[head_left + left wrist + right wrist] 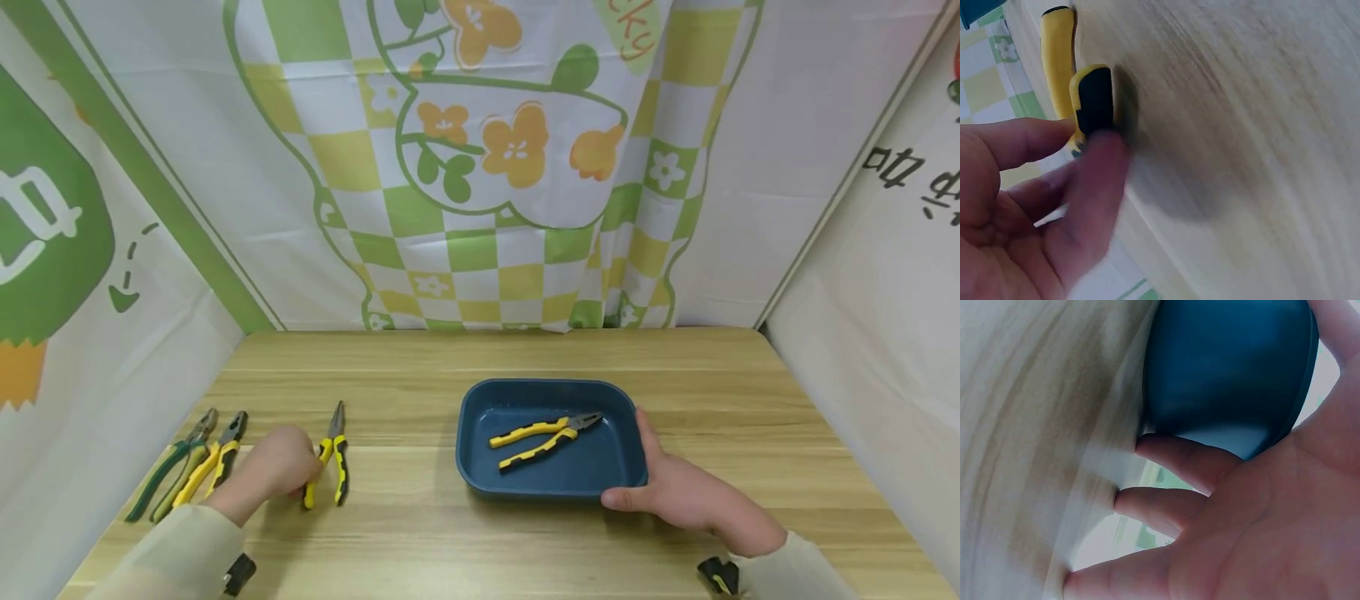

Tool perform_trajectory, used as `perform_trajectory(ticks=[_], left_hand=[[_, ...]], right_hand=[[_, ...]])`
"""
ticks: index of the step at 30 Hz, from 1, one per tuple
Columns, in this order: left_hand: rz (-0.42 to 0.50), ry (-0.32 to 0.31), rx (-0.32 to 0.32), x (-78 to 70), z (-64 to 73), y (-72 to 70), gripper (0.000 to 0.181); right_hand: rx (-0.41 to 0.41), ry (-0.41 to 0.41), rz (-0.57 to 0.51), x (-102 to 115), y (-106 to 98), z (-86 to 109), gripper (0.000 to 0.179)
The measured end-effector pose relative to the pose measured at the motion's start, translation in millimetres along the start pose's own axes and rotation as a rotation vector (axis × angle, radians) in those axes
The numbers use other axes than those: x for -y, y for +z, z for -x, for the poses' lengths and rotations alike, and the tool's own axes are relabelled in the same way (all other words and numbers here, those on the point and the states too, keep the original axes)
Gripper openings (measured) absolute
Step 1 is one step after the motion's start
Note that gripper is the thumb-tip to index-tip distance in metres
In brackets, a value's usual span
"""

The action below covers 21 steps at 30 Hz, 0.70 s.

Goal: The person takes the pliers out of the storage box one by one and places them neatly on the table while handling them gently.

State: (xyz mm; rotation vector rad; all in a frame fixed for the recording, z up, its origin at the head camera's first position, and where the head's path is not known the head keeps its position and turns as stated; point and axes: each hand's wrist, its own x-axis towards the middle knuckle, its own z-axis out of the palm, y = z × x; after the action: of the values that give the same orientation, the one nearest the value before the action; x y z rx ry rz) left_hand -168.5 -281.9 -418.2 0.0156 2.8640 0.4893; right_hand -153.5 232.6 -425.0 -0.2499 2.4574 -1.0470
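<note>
On the left of the table, my left hand [279, 460] pinches one handle of yellow-and-black needle-nose pliers [340, 450] between thumb and fingers. The pliers' tips point toward the back, their handles spread apart. In the left wrist view a blurred finger and the thumb meet at the handle end [1096, 97]. My right hand [675, 492] rests against the right end of a dark blue rectangular box [540, 495], thumb at its near corner, other fingers straight and spread beside its wall [1222, 369]. Inside the box lie yellow-and-black combination pliers [576, 426].
Left of my left hand lie green-handled pliers [161, 475] and another yellow-and-black pair [198, 475], partly behind my forearm. A printed curtain [495, 275] hangs along the table's back edge, and white cloth walls [885, 333] stand on both sides.
</note>
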Motion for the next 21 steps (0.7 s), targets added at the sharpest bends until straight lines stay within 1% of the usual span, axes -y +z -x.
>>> perform_trajectory(ticks=[2, 3, 5, 6, 7, 10, 12, 15, 19, 21], left_hand=[[-0.075, 0.008, -0.005, -7.7, 2.5, -0.1, 0.023], [-0.122, 0.019, -0.017, -13.3, 4.3, 0.6, 0.025], [-0.217, 0.063, -0.055, -25.3, 9.1, 4.6, 0.030], [-0.261, 0.092, -0.078, -31.5, 12.0, 7.1, 0.028], [-0.291, 0.108, -0.094, -37.5, 14.6, 9.9, 0.027], [-0.353, 0.170, -0.141, -48.2, 20.8, 19.4, 0.008], [-0.368, 0.186, -0.153, -50.3, 22.9, 23.2, 0.008], [-0.358, 0.186, -0.167, -48.5, 23.0, 26.3, 0.009], [-0.328, 0.169, -0.178, -42.1, 22.6, 27.4, 0.010], [-0.332, 0.169, -0.186, -37.3, 22.7, 27.6, 0.011]], right_hand=[[0.003, -0.004, -0.002, -0.5, 0.0, -0.1, 0.134], [0.004, -0.005, -0.003, -0.9, 0.0, -0.2, 0.134], [0.004, -0.008, -0.003, -1.6, 0.0, -0.5, 0.134], [0.004, -0.010, -0.003, -1.8, 0.0, -0.5, 0.135], [0.003, -0.012, -0.001, -1.9, 0.1, -0.4, 0.134], [-0.002, -0.019, 0.006, -1.2, 0.5, 0.1, 0.134], [-0.004, -0.024, 0.006, -0.3, 0.8, 0.7, 0.134], [-0.003, -0.025, 0.004, 0.8, 1.0, 0.8, 0.134], [-0.004, -0.020, 0.013, 0.3, 0.6, 0.2, 0.134], [-0.007, -0.017, 0.018, -0.4, 0.5, -0.1, 0.134]])
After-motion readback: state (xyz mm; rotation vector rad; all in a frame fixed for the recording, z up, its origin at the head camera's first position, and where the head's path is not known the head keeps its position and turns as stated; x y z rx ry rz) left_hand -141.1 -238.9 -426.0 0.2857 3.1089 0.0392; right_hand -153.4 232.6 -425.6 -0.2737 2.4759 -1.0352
